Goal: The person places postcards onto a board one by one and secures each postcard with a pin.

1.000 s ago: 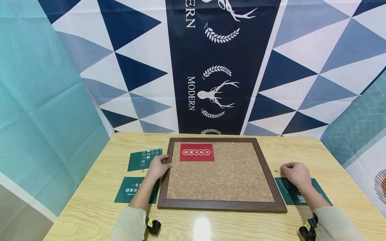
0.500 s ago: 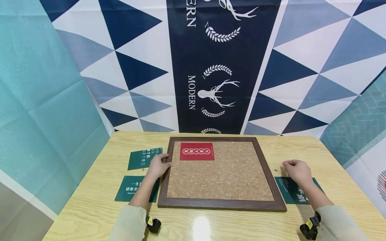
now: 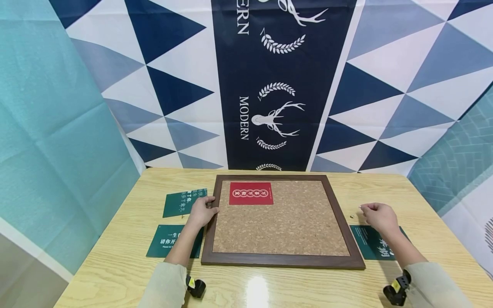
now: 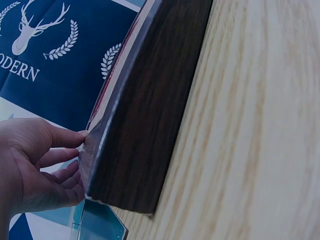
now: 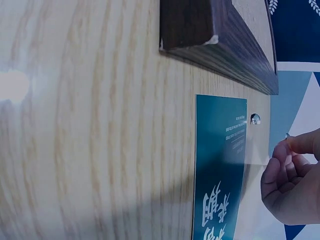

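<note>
A cork board (image 3: 281,231) with a dark brown wooden frame lies flat on the table. My left hand (image 3: 201,214) holds the frame's left side, its thumb over the frame and its fingers against the outer edge, also in the left wrist view. Right of the board, my right hand (image 3: 381,218) is raised a little above the table. Thumb and forefinger pinch a small shiny thumbtack (image 5: 287,135), mostly hidden by the fingertips. Another metal thumbtack (image 5: 255,119) lies on the table beside that hand. A red card (image 3: 251,193) with white lettering sits at the board's upper left.
A green card (image 3: 363,239) lies right of the board, partly under my right forearm. Two more, an upper green card (image 3: 175,205) and a lower green card (image 3: 159,246), lie at the left. A patterned cloth (image 3: 185,90) hangs behind the table (image 3: 115,239).
My right hand has lifted slightly off the table with a thumbtack between its fingertips, leaving the other thumbtack lying there. The left hand stays at the frame.
</note>
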Motion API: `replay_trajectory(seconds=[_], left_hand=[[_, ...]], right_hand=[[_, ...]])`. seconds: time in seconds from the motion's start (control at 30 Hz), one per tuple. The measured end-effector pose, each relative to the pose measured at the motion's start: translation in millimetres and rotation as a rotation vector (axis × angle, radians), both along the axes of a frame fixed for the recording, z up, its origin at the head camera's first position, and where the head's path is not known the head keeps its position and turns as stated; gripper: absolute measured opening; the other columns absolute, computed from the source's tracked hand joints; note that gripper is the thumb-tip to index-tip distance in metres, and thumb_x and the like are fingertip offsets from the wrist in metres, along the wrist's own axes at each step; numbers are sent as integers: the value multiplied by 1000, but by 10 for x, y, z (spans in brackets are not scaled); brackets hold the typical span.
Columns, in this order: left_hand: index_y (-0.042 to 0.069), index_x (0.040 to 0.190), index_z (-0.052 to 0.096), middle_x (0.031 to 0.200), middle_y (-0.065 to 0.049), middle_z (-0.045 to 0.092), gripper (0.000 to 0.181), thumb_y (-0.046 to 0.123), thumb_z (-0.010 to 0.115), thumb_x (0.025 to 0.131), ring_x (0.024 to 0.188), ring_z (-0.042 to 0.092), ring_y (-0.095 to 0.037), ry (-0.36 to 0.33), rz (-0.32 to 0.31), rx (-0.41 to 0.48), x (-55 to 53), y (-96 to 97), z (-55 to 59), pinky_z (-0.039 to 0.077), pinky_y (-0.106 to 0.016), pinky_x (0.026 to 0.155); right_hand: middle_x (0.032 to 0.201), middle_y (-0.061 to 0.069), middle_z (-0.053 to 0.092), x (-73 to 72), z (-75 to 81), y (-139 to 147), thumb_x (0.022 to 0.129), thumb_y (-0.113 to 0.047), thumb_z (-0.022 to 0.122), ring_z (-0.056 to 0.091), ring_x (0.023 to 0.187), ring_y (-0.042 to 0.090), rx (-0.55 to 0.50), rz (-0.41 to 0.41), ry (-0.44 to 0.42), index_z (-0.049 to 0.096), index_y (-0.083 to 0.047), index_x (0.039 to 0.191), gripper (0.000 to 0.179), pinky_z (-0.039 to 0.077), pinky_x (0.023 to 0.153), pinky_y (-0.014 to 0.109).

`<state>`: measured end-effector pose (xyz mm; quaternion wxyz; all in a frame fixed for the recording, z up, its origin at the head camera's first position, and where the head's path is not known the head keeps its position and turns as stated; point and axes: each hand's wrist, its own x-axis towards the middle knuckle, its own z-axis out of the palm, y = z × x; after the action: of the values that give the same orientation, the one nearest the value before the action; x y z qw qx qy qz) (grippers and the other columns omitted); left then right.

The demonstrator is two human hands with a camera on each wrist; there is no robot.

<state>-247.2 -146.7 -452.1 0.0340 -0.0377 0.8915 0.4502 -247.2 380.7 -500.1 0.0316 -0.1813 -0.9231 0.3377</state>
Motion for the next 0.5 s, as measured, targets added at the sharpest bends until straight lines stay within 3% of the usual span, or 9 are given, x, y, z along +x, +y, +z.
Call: replay_trajectory(seconds=[0.5], left_hand=[[-1, 131, 52, 131, -20, 53, 43, 9, 61, 89, 115, 53, -33, -2, -4, 4, 1, 11, 11, 49, -46, 90]], right_hand=[[112, 25, 60, -32, -1, -46, 97, -46, 39, 61, 87, 25, -19, -1, 0, 56, 2, 120, 56, 51, 62, 28]])
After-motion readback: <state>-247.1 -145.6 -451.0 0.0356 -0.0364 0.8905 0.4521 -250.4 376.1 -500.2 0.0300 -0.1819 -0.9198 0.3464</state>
